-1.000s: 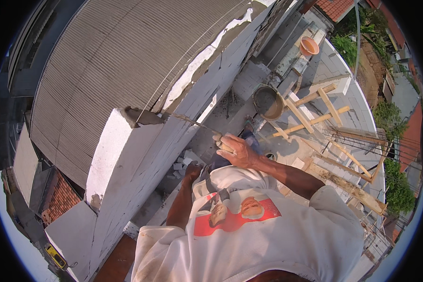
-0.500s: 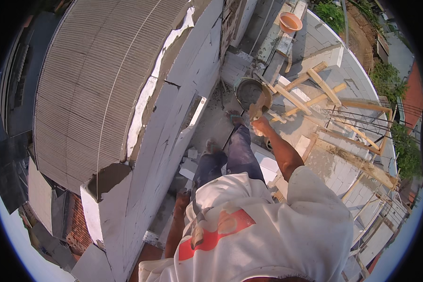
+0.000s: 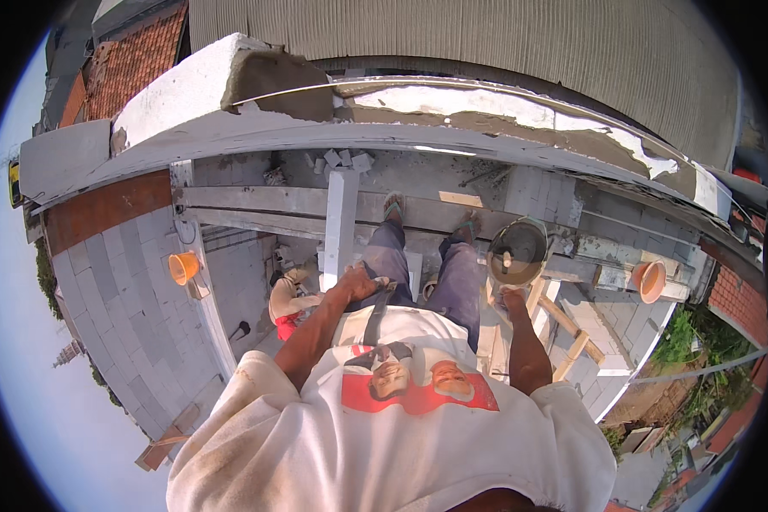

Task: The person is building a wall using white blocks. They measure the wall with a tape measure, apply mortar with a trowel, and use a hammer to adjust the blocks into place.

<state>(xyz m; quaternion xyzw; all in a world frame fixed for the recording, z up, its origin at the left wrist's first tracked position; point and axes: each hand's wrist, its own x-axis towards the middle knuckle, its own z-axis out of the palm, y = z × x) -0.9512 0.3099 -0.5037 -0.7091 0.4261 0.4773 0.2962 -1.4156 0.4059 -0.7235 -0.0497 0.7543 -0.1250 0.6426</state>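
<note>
Item: trowel [image 3: 375,317], held in our left hand [image 3: 360,282]. Fingers are wrapped around its handle at waist height, just in front of the white shirt [image 3: 401,427]. Its long axis runs roughly from the fist down toward our chest, with the dark blade end pointing back at us; the blade's exact shape is hard to make out.

Item: round metal pan [image 3: 517,252], mouth up, grey mortar inside. Our right hand [image 3: 510,297] grips it from below at its near rim, beside the right knee and over the wooden scaffold [image 3: 563,328].

Surroundings: grey block wall [image 3: 486,128] with fresh mortar along its top, ahead of our feet; two orange buckets [image 3: 183,267], left and right.

Change since half a second ago: the wall lay down the left side, it now crosses the top; the right hand was stretched out toward the pan, it now has the pan closer in.
</note>
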